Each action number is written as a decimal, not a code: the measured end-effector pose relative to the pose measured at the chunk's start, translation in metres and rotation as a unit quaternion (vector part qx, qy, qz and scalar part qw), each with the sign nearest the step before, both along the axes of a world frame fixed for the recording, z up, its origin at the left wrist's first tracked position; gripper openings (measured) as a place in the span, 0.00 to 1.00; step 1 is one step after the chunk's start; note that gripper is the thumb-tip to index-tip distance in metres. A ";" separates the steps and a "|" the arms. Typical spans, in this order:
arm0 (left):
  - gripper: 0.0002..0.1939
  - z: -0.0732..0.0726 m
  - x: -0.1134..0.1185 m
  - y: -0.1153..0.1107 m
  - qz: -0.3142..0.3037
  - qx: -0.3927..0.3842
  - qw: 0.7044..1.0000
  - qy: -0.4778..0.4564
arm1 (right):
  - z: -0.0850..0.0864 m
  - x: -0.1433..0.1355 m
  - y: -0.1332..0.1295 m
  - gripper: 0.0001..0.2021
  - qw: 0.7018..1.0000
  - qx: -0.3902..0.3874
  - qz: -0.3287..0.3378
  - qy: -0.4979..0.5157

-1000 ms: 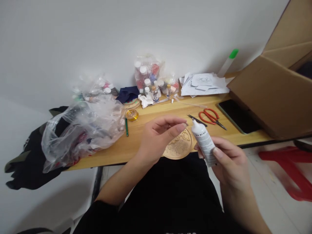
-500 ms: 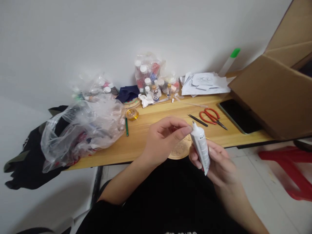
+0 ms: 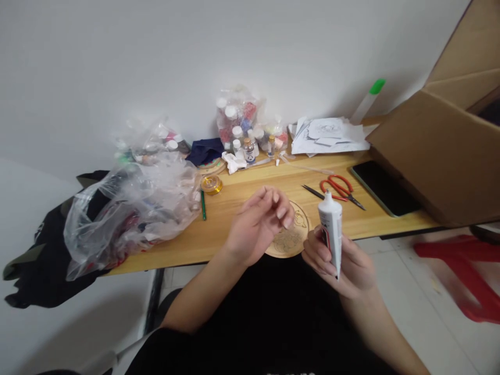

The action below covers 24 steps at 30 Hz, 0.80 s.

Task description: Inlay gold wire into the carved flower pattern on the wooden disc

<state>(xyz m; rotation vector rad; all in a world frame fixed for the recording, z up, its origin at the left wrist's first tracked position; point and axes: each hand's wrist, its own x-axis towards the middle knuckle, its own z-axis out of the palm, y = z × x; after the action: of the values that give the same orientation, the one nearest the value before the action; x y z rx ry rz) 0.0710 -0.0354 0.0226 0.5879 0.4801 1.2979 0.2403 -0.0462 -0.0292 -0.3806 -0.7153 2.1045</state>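
Observation:
A white tube with its nozzle pointing up is gripped by my right hand, right of the round wooden disc. My left hand hovers over the disc's left part, its fingers loosely curled; the thumb and index fingertip are close together, and anything small between them cannot be made out. The disc lies at the table's front edge, with a drawn pattern and a gold outline on its upper part. Behind the tube are black tweezers and red-handled pliers.
On the wooden table are a phone, papers, bagged bottles, a gold wire spool, a green stick and a plastic bag. A cardboard box stands right, a red stool below.
My left hand has moved left and away from the tube's nozzle, its fingers loosening. The tube has shifted slightly right and turned more upright in my right hand, uncovering more of the disc.

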 end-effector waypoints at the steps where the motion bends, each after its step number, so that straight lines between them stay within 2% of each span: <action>1: 0.15 0.000 0.000 0.000 -0.002 0.007 1.000 0.000 | 0.000 0.000 0.001 0.10 1.000 0.002 0.000 -0.001; 8: 0.16 0.002 0.000 -0.001 0.002 0.028 1.000 0.006 | 0.000 0.001 0.003 0.10 1.000 0.009 -0.003 -0.009; 14: 0.11 -0.002 -0.001 0.000 0.038 0.029 0.998 0.047 | 0.000 0.000 0.005 0.11 0.999 0.016 -0.012 -0.039; 18: 0.11 -0.003 -0.002 0.000 0.020 0.024 0.997 0.071 | 0.000 -0.001 0.005 0.12 0.998 0.009 -0.024 -0.065; 24: 0.11 -0.003 -0.001 0.001 -0.008 0.044 0.997 0.058 | -0.001 -0.002 0.005 0.10 0.998 -0.002 -0.024 -0.050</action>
<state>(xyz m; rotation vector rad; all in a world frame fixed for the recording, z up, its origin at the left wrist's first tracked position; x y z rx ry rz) 0.0695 -0.0340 0.0193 0.7426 0.5142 1.2788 0.2388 -0.0408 -0.0306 -0.5023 -0.7527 2.0536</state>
